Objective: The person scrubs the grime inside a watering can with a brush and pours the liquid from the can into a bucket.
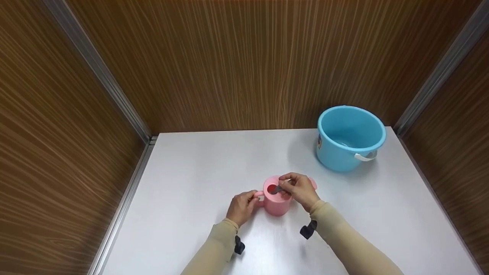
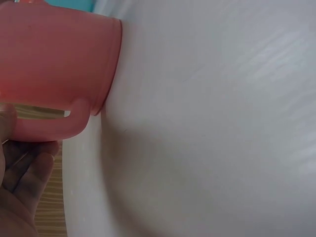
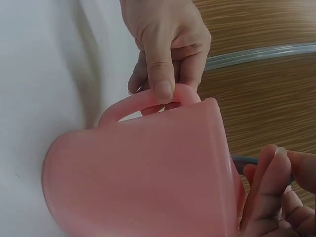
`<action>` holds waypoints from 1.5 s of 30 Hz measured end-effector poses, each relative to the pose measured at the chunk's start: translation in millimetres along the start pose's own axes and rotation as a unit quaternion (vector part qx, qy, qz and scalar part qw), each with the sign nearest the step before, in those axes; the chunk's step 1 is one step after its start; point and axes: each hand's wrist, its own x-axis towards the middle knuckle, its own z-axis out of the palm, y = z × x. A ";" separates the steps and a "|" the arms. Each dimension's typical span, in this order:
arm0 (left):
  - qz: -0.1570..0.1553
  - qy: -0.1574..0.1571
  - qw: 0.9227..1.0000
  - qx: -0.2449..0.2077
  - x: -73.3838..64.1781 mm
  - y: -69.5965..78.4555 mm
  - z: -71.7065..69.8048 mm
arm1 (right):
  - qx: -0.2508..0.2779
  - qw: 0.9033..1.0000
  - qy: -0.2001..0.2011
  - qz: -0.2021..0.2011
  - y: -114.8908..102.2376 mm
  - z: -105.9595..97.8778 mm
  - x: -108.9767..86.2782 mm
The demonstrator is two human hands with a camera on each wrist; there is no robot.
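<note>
A pink watering can (image 1: 276, 206) stands upright on the white table, its round top opening (image 1: 272, 188) facing up. My left hand (image 1: 242, 208) grips the can's side handle (image 2: 54, 127), thumb on one side and fingers curled behind. Above the can's top, my right hand (image 1: 300, 190) pinches a slim grey object (image 1: 279, 188) between thumb and fingers. Its lower end reaches into the opening. Most of that grey piece is hidden by the fingers (image 3: 269, 192), and I cannot tell its kind. Part of the spout (image 1: 313, 183) shows beyond the right hand.
At the back right of the white table (image 1: 202, 164) stands a light blue bucket (image 1: 340, 158) with a white handle grip (image 1: 366, 157). Wood-grained panels (image 1: 237, 68) rise behind and on both sides, with metal strips along their corners.
</note>
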 end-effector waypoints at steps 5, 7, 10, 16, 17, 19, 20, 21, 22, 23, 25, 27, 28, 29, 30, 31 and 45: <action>0.009 0.015 1.000 0.002 -0.1 -0.5 1.4 | 0.009 1.000 0.004 -0.003 2.3 0.5 0.9; 0.011 0.017 1.000 0.004 0.0 -1.2 1.6 | 0.016 1.000 0.001 -0.002 3.3 -0.3 1.5; 0.008 0.017 1.000 0.007 -0.3 -2.0 2.1 | 0.027 1.000 -0.003 0.002 4.7 -1.6 1.7; 0.005 0.016 1.000 0.006 -0.6 -2.4 3.4 | 0.040 0.999 0.001 0.000 3.9 -3.9 -0.5; 0.003 0.016 1.000 0.006 -0.6 -2.5 3.7 | 0.040 0.999 0.002 -0.002 3.8 -4.6 -0.6; 0.005 0.017 1.000 0.007 -0.6 -2.9 4.2 | 0.041 0.999 0.002 -0.008 3.3 -6.4 -1.1; 0.005 0.018 1.000 0.006 -0.7 -3.0 4.5 | 0.044 0.999 0.003 -0.011 2.9 -7.5 -1.5; 0.005 0.019 1.000 0.007 -0.9 -3.0 4.4 | 0.045 0.999 0.005 -0.013 2.3 -8.4 -2.3; 0.006 0.020 1.000 0.007 -1.1 -3.2 4.6 | 0.049 0.999 0.005 -0.013 1.6 -9.7 -2.7; 0.006 0.020 1.000 0.005 -1.4 -3.3 4.6 | 0.053 0.998 0.002 -0.015 1.0 -11.4 -3.2; 0.005 0.022 1.000 0.000 -2.2 -3.0 4.4 | 0.065 0.998 -0.001 -0.018 -1.7 -15.0 -5.4; 0.010 0.024 1.000 -0.002 -3.2 -2.5 4.1 | 0.079 0.997 0.001 -0.022 -4.4 -18.7 -6.9; 0.012 0.025 1.000 -0.002 -3.6 -2.4 4.1 | 0.087 0.996 0.001 -0.025 -5.4 -20.5 -7.2; 0.014 0.026 1.000 -0.003 -4.0 -2.2 4.0 | 0.093 0.995 -0.001 -0.030 -6.6 -22.2 -7.7; 0.017 0.028 0.999 -0.002 -4.3 -1.9 4.0 | 0.101 0.994 0.000 -0.032 -7.6 -23.5 -8.0; 0.020 0.028 0.999 -0.001 -4.9 -1.7 4.0 | 0.107 0.994 0.000 -0.034 -7.9 -24.4 -8.1; 0.023 0.038 0.999 0.009 -8.0 1.3 5.6 | 0.090 0.996 0.003 -0.016 -0.3 -12.5 -5.8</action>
